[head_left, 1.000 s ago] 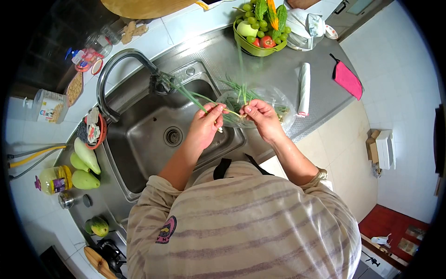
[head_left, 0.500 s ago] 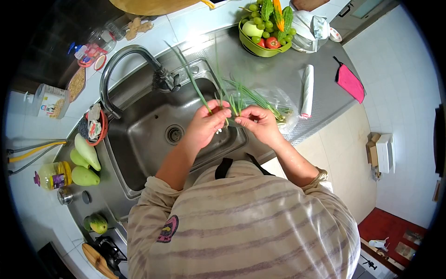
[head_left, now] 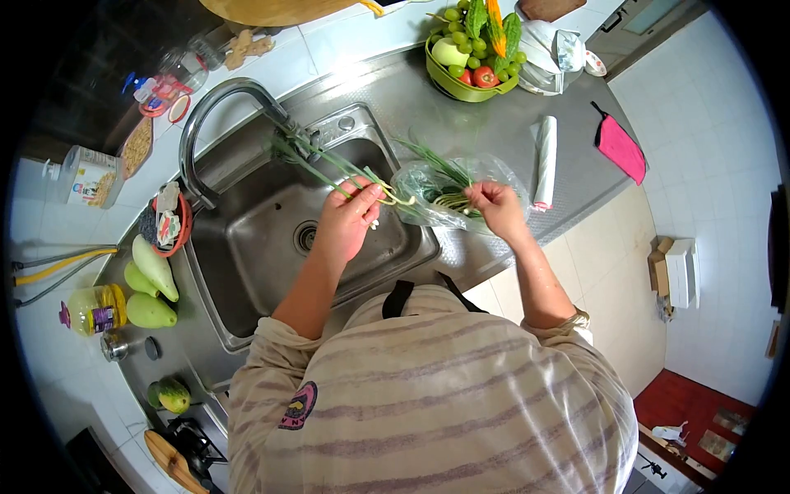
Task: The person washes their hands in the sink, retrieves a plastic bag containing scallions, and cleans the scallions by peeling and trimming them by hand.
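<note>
My left hand point(head_left: 346, 221) is closed around a few green onions point(head_left: 315, 170) above the sink. Their leaves point up and left toward the faucet, and pale roots stick out on the right. My right hand point(head_left: 499, 206) is over a clear plastic bag point(head_left: 498, 171) on the counter, its fingers pinched at the white ends of a bunch of green onions point(head_left: 444, 171) lying in the bag's mouth. Below my left hand lies the steel sink point(head_left: 255, 280) with its round drain.
A chrome faucet point(head_left: 216, 92) arches over the sink. Behind stands a green basket point(head_left: 469, 92) of fruit and vegetables. A white plastic roll point(head_left: 546, 161) and a pink cloth point(head_left: 619, 146) lie at the right. Pale green gourds point(head_left: 153, 272) and an oil bottle point(head_left: 97, 309) sit left.
My hands have moved apart. The left has swung its green onions leftward, leaves toward the faucet. The right has moved right, onto the bunch in the bag.
</note>
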Available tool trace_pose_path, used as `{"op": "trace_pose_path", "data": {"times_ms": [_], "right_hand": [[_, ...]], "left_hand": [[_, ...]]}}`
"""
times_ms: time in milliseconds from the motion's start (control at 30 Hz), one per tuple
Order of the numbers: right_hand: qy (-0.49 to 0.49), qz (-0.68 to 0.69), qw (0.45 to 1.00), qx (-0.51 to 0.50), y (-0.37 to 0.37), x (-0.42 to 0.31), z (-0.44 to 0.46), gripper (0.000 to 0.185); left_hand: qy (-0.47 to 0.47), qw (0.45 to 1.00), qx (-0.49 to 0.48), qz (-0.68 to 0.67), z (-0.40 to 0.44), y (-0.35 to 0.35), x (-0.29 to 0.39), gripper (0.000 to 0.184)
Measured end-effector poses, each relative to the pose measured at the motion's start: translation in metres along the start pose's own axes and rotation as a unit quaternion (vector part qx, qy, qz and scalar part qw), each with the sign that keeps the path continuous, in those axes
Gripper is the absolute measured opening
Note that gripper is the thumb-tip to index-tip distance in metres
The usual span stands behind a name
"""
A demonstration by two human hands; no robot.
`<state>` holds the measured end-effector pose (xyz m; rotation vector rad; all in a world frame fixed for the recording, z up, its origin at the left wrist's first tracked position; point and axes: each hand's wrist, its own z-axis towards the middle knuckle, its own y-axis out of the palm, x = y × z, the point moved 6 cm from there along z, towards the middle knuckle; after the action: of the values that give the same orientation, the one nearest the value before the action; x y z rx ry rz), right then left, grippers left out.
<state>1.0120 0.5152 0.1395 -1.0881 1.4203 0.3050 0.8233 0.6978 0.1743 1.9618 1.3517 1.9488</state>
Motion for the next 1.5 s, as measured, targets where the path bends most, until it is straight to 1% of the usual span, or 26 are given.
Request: {"op": "trace_pose_path", "data": {"times_ms": [33,67,100,133,167,200,233,267,333,467,567,633,700,767,800,867,967,1167,1300,1333,1367,1433,1500], "right_hand": [[-0.001,-0.001,1.0,-0.001,-0.005,0.003,-0.003,0.016],[-0.022,-0.206,0.978,0.032,-0.014,-0.011,-0.01,0.017],[-0.042,-0.402,0.912,0.065,-0.02,-0.026,-0.015,0.018],[-0.042,-0.402,0.912,0.065,-0.02,-0.033,-0.015,0.018],[-0.098,-0.281,0.951,0.088,-0.017,-0.047,-0.016,0.019],[-0.151,-0.154,0.97,0.109,-0.015,-0.064,-0.019,0.021],[-0.102,-0.027,0.994,0.027,-0.004,-0.072,-0.019,0.025],[-0.096,0.046,0.994,-0.024,0.01,-0.079,-0.018,0.024],[-0.114,0.176,0.975,-0.074,0.037,-0.095,-0.017,0.018],[-0.104,0.206,0.966,-0.115,0.066,-0.099,-0.009,0.015],[-0.177,0.267,0.944,-0.086,0.068,-0.112,-0.01,0.007],[-0.164,0.27,0.945,-0.082,0.07,-0.108,-0.009,0.006],[-0.151,0.272,0.947,-0.077,0.071,-0.11,-0.013,0.006],[-0.184,0.243,0.951,-0.049,0.07,-0.118,-0.021,0.008],[-0.184,0.241,0.952,-0.05,0.07,-0.118,-0.021,0.008],[-0.285,0.155,0.946,-0.01,0.065,-0.126,-0.026,0.009],[-0.309,0.174,0.935,0.0,0.065,-0.123,-0.027,0.009],[-0.32,0.186,0.929,0.011,0.06,-0.126,-0.037,0.006],[-0.333,0.158,0.929,0.025,0.055,-0.13,-0.043,0.006],[-0.319,0.164,0.933,0.026,0.054,-0.128,-0.044,0.007],[-0.306,0.171,0.936,0.026,0.053,-0.126,-0.044,0.007],[-0.306,0.166,0.937,0.025,0.051,-0.124,-0.046,0.007],[-0.306,0.163,0.938,0.024,0.049,-0.122,-0.048,0.007]], "left_hand": [[0.001,1.0,0.001,-0.001,-0.001,-0.001,0.0,0.007],[-0.011,0.999,-0.016,0.03,-0.002,0.002,-0.002,0.007],[-0.023,0.997,-0.034,0.06,-0.003,0.004,-0.004,0.008],[-0.022,0.997,-0.034,0.059,-0.003,0.005,-0.004,0.008],[-0.036,0.995,-0.053,0.072,-0.004,0.01,-0.005,0.009],[-0.052,0.993,-0.072,0.084,-0.006,0.015,-0.008,0.009],[-0.062,0.991,-0.078,0.089,-0.007,0.02,-0.01,0.011],[-0.063,0.991,-0.08,0.089,-0.008,0.023,-0.01,0.011],[-0.104,0.984,-0.103,0.099,-0.011,0.03,-0.014,0.012],[-0.103,0.985,-0.097,0.101,-0.014,0.028,-0.009,0.011],[-0.088,0.987,-0.093,0.1,-0.017,0.025,-0.003,0.009],[-0.054,0.992,-0.054,0.099,-0.017,0.019,0.003,0.01],[-0.039,0.995,-0.049,0.079,-0.016,0.015,0.006,0.01],[-0.025,0.997,-0.044,0.059,-0.015,0.014,0.01,0.011],[-0.022,0.998,-0.042,0.052,-0.016,0.015,0.014,0.011],[-0.019,0.998,-0.04,0.045,-0.016,0.015,0.016,0.011],[-0.006,0.999,-0.039,0.032,-0.015,0.015,0.018,0.011],[0.013,0.999,-0.027,-0.023,-0.017,0.014,0.024,0.012],[0.003,0.995,-0.017,-0.096,-0.017,0.013,0.024,0.009],[0.002,0.992,-0.007,-0.123,-0.018,0.012,0.024,0.008],[0.002,0.992,-0.007,-0.123,-0.018,0.012,0.025,0.008],[0.014,0.993,-0.023,-0.114,-0.019,0.012,0.027,0.009],[0.018,0.993,-0.018,-0.112,-0.02,0.011,0.03,0.009]]}}
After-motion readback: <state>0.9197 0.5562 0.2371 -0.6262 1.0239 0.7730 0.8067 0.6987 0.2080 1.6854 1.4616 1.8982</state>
